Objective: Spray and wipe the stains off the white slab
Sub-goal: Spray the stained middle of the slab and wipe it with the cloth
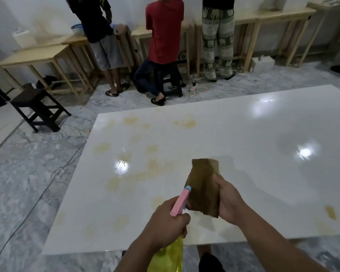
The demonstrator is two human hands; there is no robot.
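Left hand (pixel 168 218) fisted round spray bottle (pixel 177 228); right hand (pixel 229 201) pinching brown cloth (pixel 203 185) above slab (pixel 243 134).

One slab (pixel 234 146), one spray bottle (pixel 171 250), one cloth (pixel 203 185), two stools (pixel 37 107), three people (pixel 163 32).

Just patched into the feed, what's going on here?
A person stands at a white slab dotted with yellowish stains. The left hand grips a spray bottle with a pink head, pointed at the slab. The right hand holds a brown cloth above it. Most stains sit on the left half, not yet wiped.
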